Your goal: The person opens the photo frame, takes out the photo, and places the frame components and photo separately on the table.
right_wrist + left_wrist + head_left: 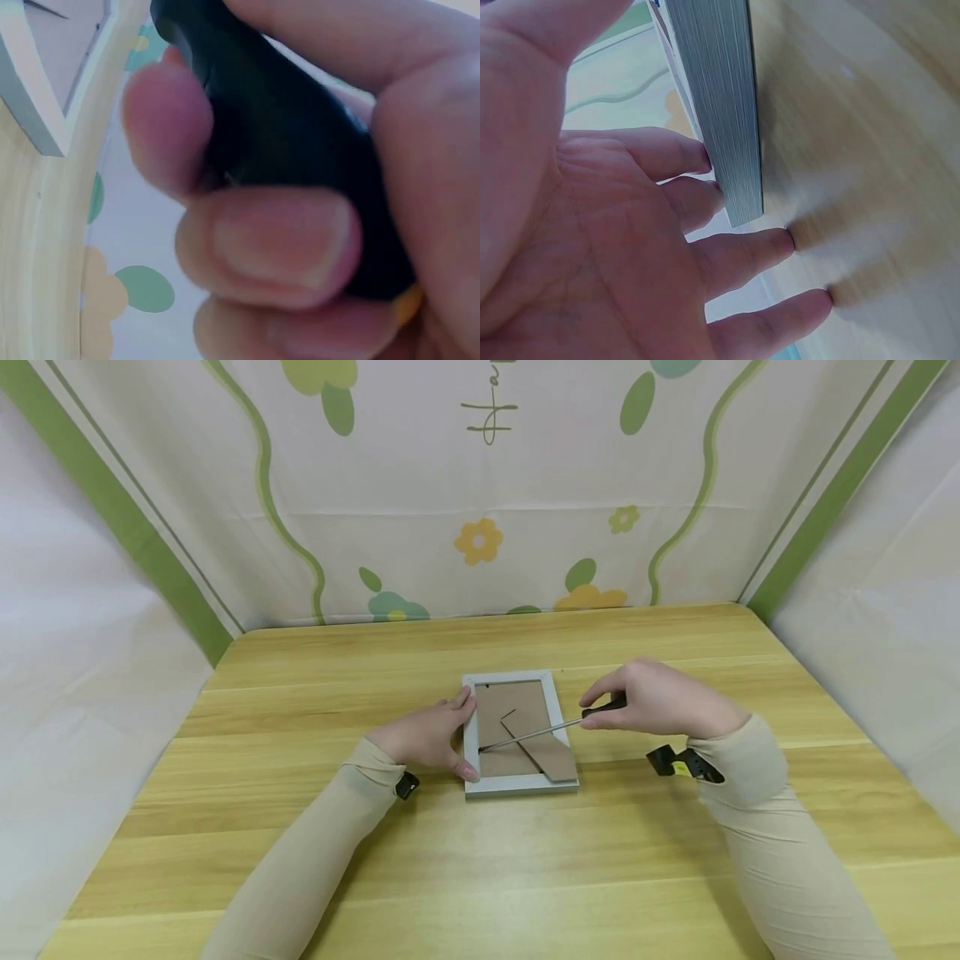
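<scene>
A picture frame (470, 735) with a pale rim lies face down on the table, its brown backing board (495, 702) and stand leg (557, 758) uppermost. My left hand (431, 735) rests against its left side, thumb at the lower left corner. In the left wrist view, fairly straight fingers (742, 259) reach the frame's side edge (724, 112) and the tabletop. My right hand (656, 697) grips a screwdriver by its black handle (277, 127). The long metal shaft (536, 732) crosses above the backing, its tip by the left inner edge of the rim, near a small dark tab.
The wooden table (525, 877) extends around the frame on all sides. Behind it hangs a pale cloth (540, 477) printed with flowers, and more pale cloth closes off both sides. Each wrist carries a black camera strap (684, 764).
</scene>
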The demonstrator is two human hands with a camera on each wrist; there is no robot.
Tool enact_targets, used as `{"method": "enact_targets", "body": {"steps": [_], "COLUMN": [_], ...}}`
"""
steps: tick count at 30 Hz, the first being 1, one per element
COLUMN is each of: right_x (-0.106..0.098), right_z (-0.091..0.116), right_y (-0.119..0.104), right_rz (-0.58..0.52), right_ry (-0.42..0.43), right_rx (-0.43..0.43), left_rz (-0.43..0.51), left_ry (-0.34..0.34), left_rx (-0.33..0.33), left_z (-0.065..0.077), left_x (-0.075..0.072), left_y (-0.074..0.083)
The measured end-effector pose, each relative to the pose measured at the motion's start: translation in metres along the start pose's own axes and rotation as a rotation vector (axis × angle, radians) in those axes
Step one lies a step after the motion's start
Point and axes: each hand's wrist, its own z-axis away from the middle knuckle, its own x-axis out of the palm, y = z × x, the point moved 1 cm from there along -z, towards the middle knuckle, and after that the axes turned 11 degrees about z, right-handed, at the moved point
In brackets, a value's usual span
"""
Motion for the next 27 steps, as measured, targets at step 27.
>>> {"method": "enact_targets", "body": {"steps": [27], "right_x": [-0.0092], "right_z": [0.0052], "right_y": [-0.0057], "right_rz": [-0.135], "right_ry": [0.275], "right_rx": [-0.184], "left_rz": [0.003], "left_ry": [-0.005], "left_rx": [-0.014], "left_z": [-0.0007], "left_x": [-0.0005], "left_y": [-0.0011]}}
